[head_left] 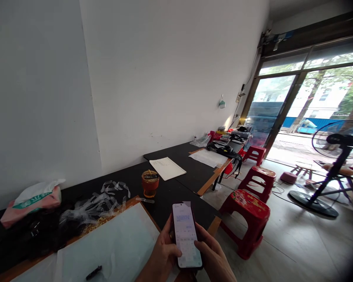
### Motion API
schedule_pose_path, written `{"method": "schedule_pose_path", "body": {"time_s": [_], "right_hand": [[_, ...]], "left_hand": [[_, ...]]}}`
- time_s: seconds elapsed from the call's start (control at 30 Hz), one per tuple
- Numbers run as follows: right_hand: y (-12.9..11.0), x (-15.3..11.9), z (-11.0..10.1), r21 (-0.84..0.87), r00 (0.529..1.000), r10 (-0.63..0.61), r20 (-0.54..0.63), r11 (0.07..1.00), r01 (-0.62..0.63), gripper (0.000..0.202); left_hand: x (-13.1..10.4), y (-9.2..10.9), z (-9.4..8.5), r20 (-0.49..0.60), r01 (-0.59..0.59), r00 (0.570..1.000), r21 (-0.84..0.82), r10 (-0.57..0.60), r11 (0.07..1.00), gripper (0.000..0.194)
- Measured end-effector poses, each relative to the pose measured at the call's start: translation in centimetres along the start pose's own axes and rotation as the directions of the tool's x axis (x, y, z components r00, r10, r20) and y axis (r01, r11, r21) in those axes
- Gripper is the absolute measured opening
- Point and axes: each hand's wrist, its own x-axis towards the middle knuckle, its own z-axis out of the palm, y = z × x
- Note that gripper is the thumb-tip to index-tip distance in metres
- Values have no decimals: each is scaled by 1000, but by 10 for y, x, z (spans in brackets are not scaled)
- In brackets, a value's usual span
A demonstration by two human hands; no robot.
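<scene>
Hands (163,250) (214,251) clasp phone (186,233) edges (floor (282,231) between stool (247,207), fan (331,172)).

Phone (186,237): one, dark-edged, rounded corners. Screen (186,229) lit, pale, with a bluish text block (182,217) in its upper half, wording too small to read. Held portrait-wise, face toward the viewer, top tilted slightly left. Location: lower centre of the frame.

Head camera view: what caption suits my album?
Left hand and right hand hold a lit phone near an amber cup.
</scene>
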Motion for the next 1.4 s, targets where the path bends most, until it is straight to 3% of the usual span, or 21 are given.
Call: {"method": "schedule_pose_path", "body": {"time_s": [0.33,0.57,0.87,1.07,1.4], "right_hand": [[-1,1,0,-26,1000,-12,8,1000,12,55],[1,2,-2,11,1000,0,4,1000,0,53],[1,3,-2,17,1000,-2,12,1000,2,54],[1,1,0,41,996,-25,84,999,21,60],[7,7,-8,6,997,-40,65,999,39,63]], "left_hand": [[3,-3,-6,31,-18,999,6,18,1000,118],[2,0,1,-7,-18,1000,-2,18,1000,122],[1,0,0,-1,-7,1000,-3,7,1000,123],[1,3,1,9,2,1000,-14,-1,1000,121],[-1,2,2,45,-17,999,13,16,1000,125]]}}
